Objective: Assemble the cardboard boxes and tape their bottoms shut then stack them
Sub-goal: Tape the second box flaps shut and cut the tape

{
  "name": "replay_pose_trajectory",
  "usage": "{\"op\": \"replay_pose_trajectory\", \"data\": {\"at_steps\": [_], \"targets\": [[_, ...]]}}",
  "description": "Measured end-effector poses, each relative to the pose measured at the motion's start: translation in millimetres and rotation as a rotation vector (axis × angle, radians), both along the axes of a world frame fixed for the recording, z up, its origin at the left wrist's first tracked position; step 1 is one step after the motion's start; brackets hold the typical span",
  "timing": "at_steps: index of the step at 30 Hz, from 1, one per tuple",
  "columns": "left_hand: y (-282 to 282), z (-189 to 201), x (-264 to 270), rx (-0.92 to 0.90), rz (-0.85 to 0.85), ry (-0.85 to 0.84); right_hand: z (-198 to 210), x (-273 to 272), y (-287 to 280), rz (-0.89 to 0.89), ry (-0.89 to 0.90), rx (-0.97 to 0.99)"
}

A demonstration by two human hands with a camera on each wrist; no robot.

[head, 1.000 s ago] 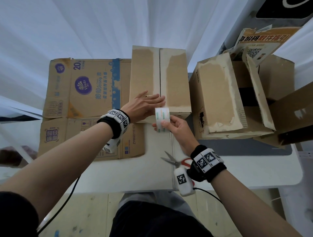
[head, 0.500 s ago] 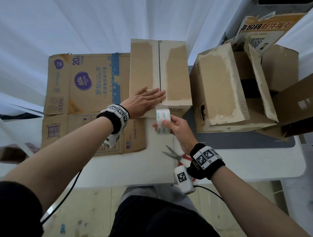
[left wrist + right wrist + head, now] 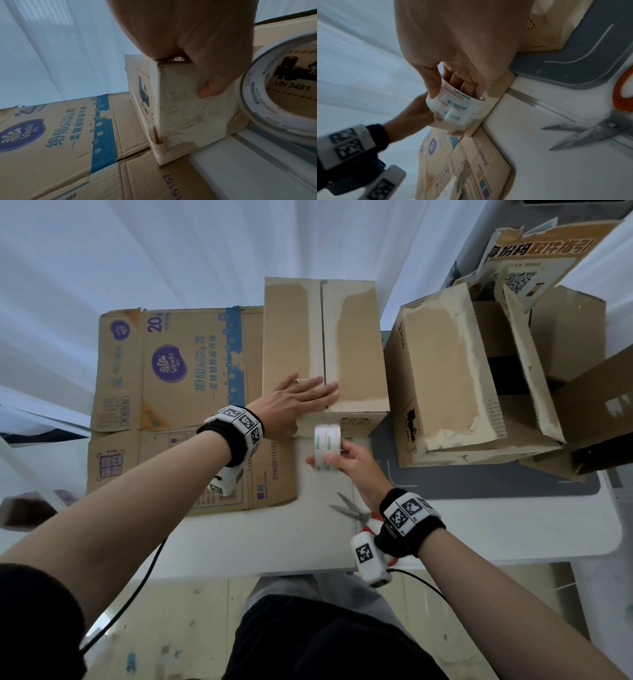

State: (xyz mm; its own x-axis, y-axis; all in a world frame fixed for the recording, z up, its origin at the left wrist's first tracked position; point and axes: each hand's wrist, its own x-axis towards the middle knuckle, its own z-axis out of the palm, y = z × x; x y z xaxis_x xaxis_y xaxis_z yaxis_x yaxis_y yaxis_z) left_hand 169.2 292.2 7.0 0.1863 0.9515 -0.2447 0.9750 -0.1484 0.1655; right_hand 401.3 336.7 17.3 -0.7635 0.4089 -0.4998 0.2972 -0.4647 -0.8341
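A small cardboard box (image 3: 352, 344) stands bottom-up at the table's middle, its two flaps folded closed with a seam between them. My left hand (image 3: 298, 400) lies flat on the near end of the flaps, fingers straight, pressing them down; its thumb (image 3: 211, 89) hangs over the box's (image 3: 185, 119) front face. My right hand (image 3: 349, 458) grips a roll of clear tape (image 3: 328, 448) against the box's near face, just below the seam. In the right wrist view its fingers reach inside the tape roll (image 3: 455, 106) and the thumb wraps outside.
A flattened printed carton (image 3: 171, 405) lies on the table's left. An open box with torn flaps (image 3: 445, 378) and more cardboard (image 3: 589, 392) crowd the right. Scissors (image 3: 352, 510) with orange handles lie near my right wrist. The white table's front edge (image 3: 239, 571) is close.
My left hand slid a little farther across the flaps over the seam. The right hand has brought the tape roll up closer to the box's near face.
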Motion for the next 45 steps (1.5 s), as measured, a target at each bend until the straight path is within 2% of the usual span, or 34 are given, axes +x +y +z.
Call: {"op": "replay_pose_trajectory", "data": {"at_steps": [5, 9, 11, 16, 20, 23, 27, 31, 38, 42, 45], "targets": [[3.8, 6.0, 1.3, -0.043, 0.049, -0.169, -16.2, -4.3, 6.4, 0.095, -0.069, 0.083], [4.8, 3.4, 8.6, -0.053, 0.092, -0.139, -27.6, -4.3, 11.9, 0.14, -0.093, 0.101], [3.5, 0.2, 11.8, -0.047, 0.114, -0.101, -34.0, -2.9, 11.8, 0.11, -0.096, 0.102], [2.7, -0.1, 18.5, -0.026, 0.161, -0.101, -46.9, 18.1, 12.2, -0.11, -0.179, 0.165], [3.6, 0.4, 20.4, -0.033, 0.183, -0.126, -67.3, 46.0, 10.4, -0.14, -0.32, 0.21], [3.4, -0.6, 21.5, -0.025, 0.215, -0.178, -85.4, 67.3, 8.5, -0.075, -0.498, 0.281], [5.4, 1.5, 26.3, -0.055, 0.257, -0.197, -98.4, 96.1, 0.9, 0.073, -0.743, 0.48], [5.7, 3.0, 32.4, -0.081, 0.291, -0.205, -97.0, 113.8, -6.8, 0.188, -0.813, 0.545], [5.9, 4.4, 37.1, -0.101, 0.33, -0.209, -97.8, 116.9, -17.8, 0.593, -1.035, 0.854], [6.1, 4.1, 36.9, -0.097, 0.34, -0.229, -104.1, 116.5, -25.5, 0.589, -1.079, 0.979], [6.3, 4.5, 36.8, -0.097, 0.344, -0.232, -105.5, 114.5, -27.0, 0.555, -1.058, 0.994]]}}
